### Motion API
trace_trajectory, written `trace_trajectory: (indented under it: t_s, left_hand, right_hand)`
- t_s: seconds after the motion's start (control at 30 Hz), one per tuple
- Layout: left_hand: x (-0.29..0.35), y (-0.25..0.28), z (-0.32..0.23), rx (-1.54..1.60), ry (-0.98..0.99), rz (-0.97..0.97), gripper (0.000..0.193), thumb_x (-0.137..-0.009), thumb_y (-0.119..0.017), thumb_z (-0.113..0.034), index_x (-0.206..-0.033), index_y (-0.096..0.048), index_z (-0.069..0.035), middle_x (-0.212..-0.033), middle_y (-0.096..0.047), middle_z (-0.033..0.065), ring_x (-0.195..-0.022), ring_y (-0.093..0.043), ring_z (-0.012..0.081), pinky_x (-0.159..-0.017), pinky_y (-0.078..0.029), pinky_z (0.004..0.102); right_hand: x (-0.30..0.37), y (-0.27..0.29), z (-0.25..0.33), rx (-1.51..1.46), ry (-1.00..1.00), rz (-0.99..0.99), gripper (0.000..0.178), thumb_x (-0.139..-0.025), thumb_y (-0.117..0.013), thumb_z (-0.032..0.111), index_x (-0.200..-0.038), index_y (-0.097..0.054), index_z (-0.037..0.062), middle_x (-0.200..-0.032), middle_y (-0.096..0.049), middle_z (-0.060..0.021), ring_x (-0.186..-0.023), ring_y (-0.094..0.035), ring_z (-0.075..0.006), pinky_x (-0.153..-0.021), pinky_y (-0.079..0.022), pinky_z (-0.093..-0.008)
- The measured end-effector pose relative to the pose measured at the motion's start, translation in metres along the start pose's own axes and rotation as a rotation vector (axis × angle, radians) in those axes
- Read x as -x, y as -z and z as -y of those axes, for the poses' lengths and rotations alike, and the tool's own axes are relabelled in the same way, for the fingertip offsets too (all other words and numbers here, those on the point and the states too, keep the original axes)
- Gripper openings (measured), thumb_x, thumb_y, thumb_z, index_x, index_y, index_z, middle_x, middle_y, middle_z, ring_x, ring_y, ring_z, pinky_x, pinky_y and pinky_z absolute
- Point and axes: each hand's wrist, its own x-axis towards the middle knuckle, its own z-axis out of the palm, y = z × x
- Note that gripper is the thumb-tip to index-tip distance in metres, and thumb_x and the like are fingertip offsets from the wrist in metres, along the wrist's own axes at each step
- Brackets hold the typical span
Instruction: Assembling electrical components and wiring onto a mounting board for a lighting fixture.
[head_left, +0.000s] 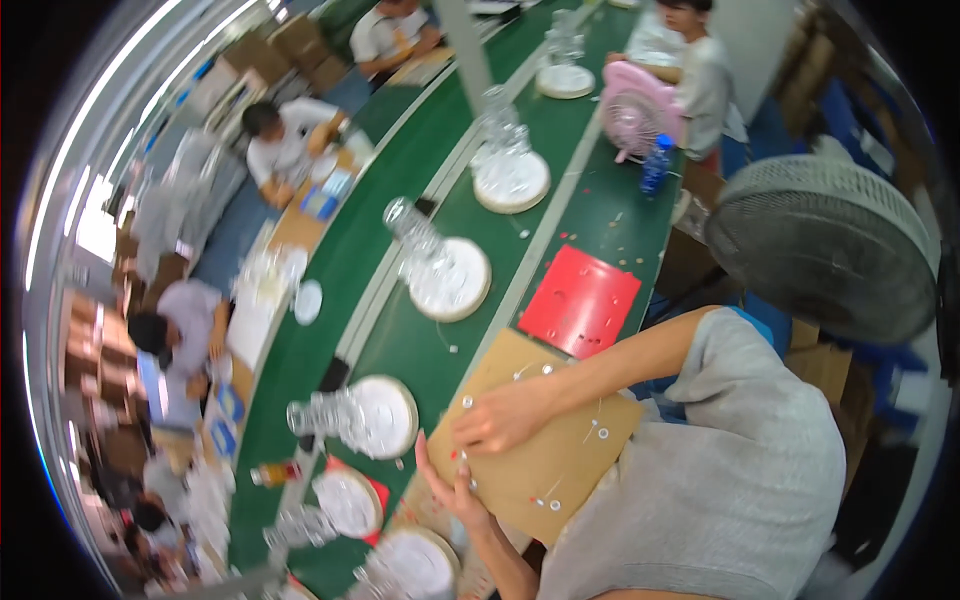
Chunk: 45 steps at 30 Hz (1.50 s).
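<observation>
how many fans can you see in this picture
2: a pink desk fan on the green table at the top, and a large grey fan at right. Others may be hidden.

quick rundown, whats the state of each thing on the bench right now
left hand: open, palm up, at the cardboard's edge
right hand: fingers curled, resting on the cardboard
cardboard: flat on the bench, small parts scattered on it
red sheet: flat, nothing large on it
nearest round plate: on the green belt, clear glass piece lying beside it
pink fan: upright
bottle: upright, capped
</observation>
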Motion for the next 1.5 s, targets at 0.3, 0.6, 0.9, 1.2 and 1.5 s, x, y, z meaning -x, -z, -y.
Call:
trace_trajectory:
  t_s: [0.3,0.6,0.9,1.2,1.5]
  left_hand:
    - [-0.006,0.008,-0.006,0.001,-0.008,0.084,0.074,-0.081,-0.054,0.0,-0.152,-0.035,0.001,-0.147,-0.043,0.0169,-0.136,-0.043,0.0272,-0.117,-0.033,0.0416]
    - [0.007,0.003,-0.023,-0.258,0.094,-0.206,0.013,-0.095,-0.062,0.002,-0.102,-0.07,0.008,-0.124,-0.063,0.0158,-0.109,-0.063,0.0229,-0.09,-0.052,0.0315]
    - [0.0,0.005,-0.032,-0.791,-0.478,-0.05,0.008,-0.09,-0.064,0.003,-0.083,-0.061,0.006,-0.109,-0.067,0.0213,-0.111,-0.067,0.0382,-0.097,-0.052,0.0523]
    - [0.009,-0.005,-0.018,-0.649,-0.544,-0.138,0.014,-0.095,-0.059,-0.003,-0.085,-0.055,0.006,-0.093,-0.058,0.0166,-0.094,-0.069,0.0369,-0.09,-0.056,0.0515]
    - [0.011,0.005,-0.019,-0.689,-0.614,-0.063,0.017,-0.097,-0.058,-0.002,-0.084,-0.05,0.005,-0.095,-0.054,0.017,-0.097,-0.067,0.0367,-0.085,-0.057,0.0454]
  right_hand:
    - [-0.008,-0.005,0.01,-0.01,0.011,0.123,0.011,-0.078,-0.065,0.009,-0.08,-0.064,-0.0013,-0.083,-0.054,-0.008,-0.085,-0.059,-0.0211,-0.063,-0.054,-0.0348]
    - [0.0,0.006,0.016,0.003,-0.075,-0.016,0.014,-0.081,-0.062,0.009,-0.088,-0.063,-0.0025,-0.09,-0.055,-0.0089,-0.092,-0.059,-0.0234,-0.072,-0.054,-0.0319]
    - [0.001,0.006,0.017,0.012,-0.112,0.028,0.014,-0.078,-0.065,0.011,-0.084,-0.063,-0.0014,-0.087,-0.054,-0.0079,-0.088,-0.058,-0.0221,-0.068,-0.054,-0.032]
    - [-0.001,-0.003,0.007,-0.069,0.022,-0.081,0.013,-0.078,-0.067,0.011,-0.084,-0.064,-0.0006,-0.092,-0.058,-0.0091,-0.09,-0.06,-0.024,-0.068,-0.053,-0.0328]
    - [0.013,0.017,0.031,-0.203,-0.32,-0.087,0.013,-0.09,-0.067,0.018,-0.089,-0.068,0.0047,-0.1,-0.058,-0.0078,-0.1,-0.059,-0.0223,-0.079,-0.05,-0.0392]
